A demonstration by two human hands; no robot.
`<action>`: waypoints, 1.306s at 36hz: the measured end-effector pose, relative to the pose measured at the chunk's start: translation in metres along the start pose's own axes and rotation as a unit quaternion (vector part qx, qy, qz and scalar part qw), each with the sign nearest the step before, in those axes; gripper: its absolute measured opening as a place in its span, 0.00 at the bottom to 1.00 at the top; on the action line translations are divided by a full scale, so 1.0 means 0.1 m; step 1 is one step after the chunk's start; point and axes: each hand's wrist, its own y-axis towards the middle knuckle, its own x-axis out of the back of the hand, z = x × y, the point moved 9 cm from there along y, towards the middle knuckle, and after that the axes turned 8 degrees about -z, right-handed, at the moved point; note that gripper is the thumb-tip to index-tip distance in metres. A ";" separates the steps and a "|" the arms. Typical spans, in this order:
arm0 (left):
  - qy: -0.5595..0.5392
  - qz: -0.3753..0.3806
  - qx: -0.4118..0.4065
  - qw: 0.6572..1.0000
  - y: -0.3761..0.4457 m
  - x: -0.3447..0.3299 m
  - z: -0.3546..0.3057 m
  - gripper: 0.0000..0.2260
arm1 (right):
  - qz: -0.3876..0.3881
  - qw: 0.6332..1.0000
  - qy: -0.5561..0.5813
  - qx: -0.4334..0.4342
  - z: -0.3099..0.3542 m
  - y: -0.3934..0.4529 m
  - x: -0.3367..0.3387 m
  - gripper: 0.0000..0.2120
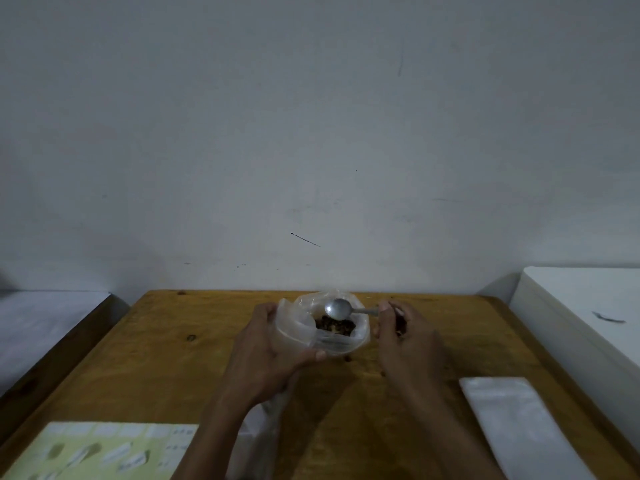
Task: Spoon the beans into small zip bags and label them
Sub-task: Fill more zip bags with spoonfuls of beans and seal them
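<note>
A clear plastic bag (294,323) with dark beans (335,326) in its bottom stands open near the table's far edge. My left hand (268,348) grips the bag's left side, thumb under its near rim. My right hand (403,329) pinches the handle of a small metal spoon (337,309), whose bowl hovers over the beans inside the bag's mouth. More clear plastic hangs below my left wrist; what it is I cannot tell.
The wooden table (166,358) bears a stack of clear zip bags (519,420) at the near right and a yellow-green label sheet (104,452) at the near left. A white surface (581,306) borders the right side, a wall stands behind.
</note>
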 end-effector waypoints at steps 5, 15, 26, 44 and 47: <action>-0.015 -0.003 -0.003 1.000 -0.01 0.02 -0.02 0.47 | 0.024 0.997 -0.023 -0.069 -0.28 -0.05 -0.10 0.12; -0.023 0.001 -0.019 1.000 -0.04 0.02 -0.08 0.47 | 0.034 0.988 -0.136 -0.063 -0.28 -0.03 -0.06 0.14; -0.096 -0.041 -0.024 0.994 -0.17 0.12 -0.31 0.37 | 0.214 0.973 -0.076 0.042 0.71 -0.22 -0.38 0.28; -0.378 -0.069 0.017 0.923 -0.25 0.53 -0.35 0.08 | 0.214 0.962 0.163 -0.046 0.80 -0.12 -0.11 0.25; -0.393 -0.043 0.024 0.918 -0.28 0.49 -0.39 0.08 | 0.251 0.935 0.224 -0.115 0.72 -0.22 -0.19 0.22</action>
